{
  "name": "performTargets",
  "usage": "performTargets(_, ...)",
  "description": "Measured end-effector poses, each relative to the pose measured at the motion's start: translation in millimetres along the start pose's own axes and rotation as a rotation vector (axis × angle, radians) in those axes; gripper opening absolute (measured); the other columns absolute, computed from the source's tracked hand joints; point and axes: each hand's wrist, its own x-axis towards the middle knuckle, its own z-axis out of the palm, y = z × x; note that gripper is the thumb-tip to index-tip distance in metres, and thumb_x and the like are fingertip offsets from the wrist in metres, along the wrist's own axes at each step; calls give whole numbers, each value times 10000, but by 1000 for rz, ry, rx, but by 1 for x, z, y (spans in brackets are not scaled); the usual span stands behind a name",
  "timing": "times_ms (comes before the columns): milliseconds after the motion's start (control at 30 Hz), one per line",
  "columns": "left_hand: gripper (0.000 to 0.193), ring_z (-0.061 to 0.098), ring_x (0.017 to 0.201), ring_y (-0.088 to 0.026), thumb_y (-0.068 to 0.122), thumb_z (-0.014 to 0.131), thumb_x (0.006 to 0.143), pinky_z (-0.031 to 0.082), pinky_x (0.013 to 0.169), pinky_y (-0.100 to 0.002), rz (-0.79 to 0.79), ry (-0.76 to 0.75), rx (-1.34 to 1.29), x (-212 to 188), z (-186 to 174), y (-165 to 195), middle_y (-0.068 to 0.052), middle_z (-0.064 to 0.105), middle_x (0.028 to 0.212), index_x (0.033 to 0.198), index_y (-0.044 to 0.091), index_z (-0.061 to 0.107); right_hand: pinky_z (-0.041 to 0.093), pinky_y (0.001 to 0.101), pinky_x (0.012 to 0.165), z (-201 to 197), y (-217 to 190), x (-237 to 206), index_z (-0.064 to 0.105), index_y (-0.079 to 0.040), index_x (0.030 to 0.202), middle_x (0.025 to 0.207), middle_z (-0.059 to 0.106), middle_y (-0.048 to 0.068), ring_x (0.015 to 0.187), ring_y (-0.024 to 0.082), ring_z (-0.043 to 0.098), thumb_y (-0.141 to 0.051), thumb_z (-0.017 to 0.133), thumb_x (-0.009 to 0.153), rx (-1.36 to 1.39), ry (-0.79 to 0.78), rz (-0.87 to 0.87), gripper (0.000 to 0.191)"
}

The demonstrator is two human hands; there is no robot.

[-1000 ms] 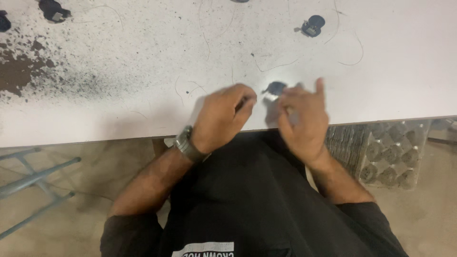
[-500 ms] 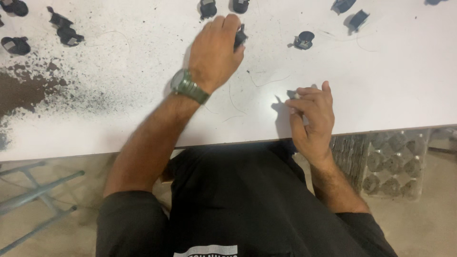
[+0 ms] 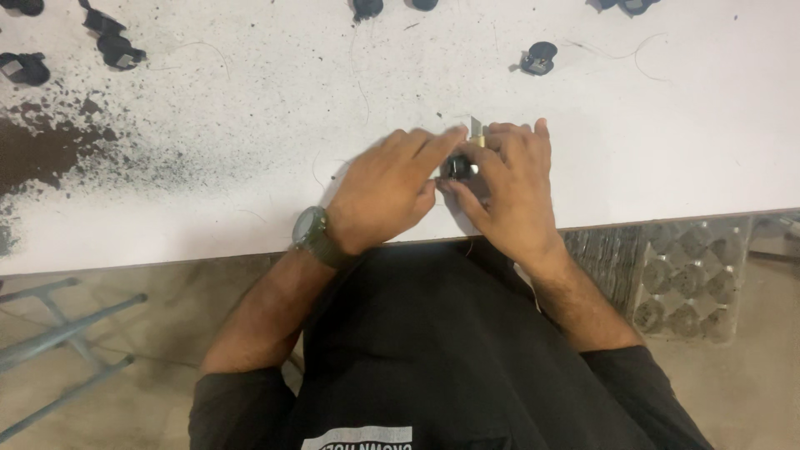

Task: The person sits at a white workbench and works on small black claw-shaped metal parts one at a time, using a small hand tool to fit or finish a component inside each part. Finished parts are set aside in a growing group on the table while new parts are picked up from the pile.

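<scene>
My left hand (image 3: 385, 190), with a watch on its wrist, and my right hand (image 3: 510, 190) meet near the front edge of the white table (image 3: 667, 150). Between their fingertips sits a small black round part (image 3: 458, 167) with a shiny spot on it. Both hands pinch it together. A small metal tab with a brass end (image 3: 477, 131) sticks up just above my right fingers. Thin wires lie on the table around the hands.
More small black parts lie along the far edge: one (image 3: 540, 57) at upper right, several at upper left (image 3: 115, 48). Dark powder (image 3: 50, 150) stains the table's left side. A clear moulded tray (image 3: 687, 279) sits below the table at right. A metal frame (image 3: 58, 333) stands at lower left.
My left hand reached to the far row of black parts, then came back to the front edge with one. It now joins my right hand, which has stayed near the edge.
</scene>
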Motion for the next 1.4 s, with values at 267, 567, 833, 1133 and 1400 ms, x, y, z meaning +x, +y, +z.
performTargets(267,482,622,955,-222,99,710,908,540,758,-355,157,70,50,-4,11,0,-84,641,1229,1375,167,616,261,640,1219,-9,17,5,718,-56,1255,1176,544,133,1240,350,496,-221,820,879,163,-134,-44,423)
performTargets(567,213,573,1173,-263,127,754,881,467,967,-423,57,165,-84,-6,10,-5,-54,632,1205,1083,108,690,194,704,1149,-13,14,2,696,-15,1225,1177,552,154,1251,387,483,-429,896,708,46,-98,-105,692)
performTargets(833,276,544,1298,-258,117,764,930,480,1048,-431,47,248,-8,-23,17,6,-67,608,1291,1190,78,678,236,651,1248,7,6,-18,715,-95,1120,1143,577,93,1219,317,531,-221,893,817,-20,19,-8,373)
performTargets(1133,265,526,1341,-296,153,770,934,455,1048,-454,69,182,61,-25,11,7,-115,582,1354,1160,46,682,238,656,1251,7,6,-20,703,-89,1073,1132,578,90,1213,310,536,-225,905,791,-24,32,-31,373)
performTargets(1400,129,506,1404,-291,110,781,872,394,1145,-495,63,131,24,-39,10,11,-91,604,1339,953,93,683,209,687,1248,10,0,-28,698,-80,1072,1134,551,97,1211,307,519,-282,925,835,-67,42,3,385)
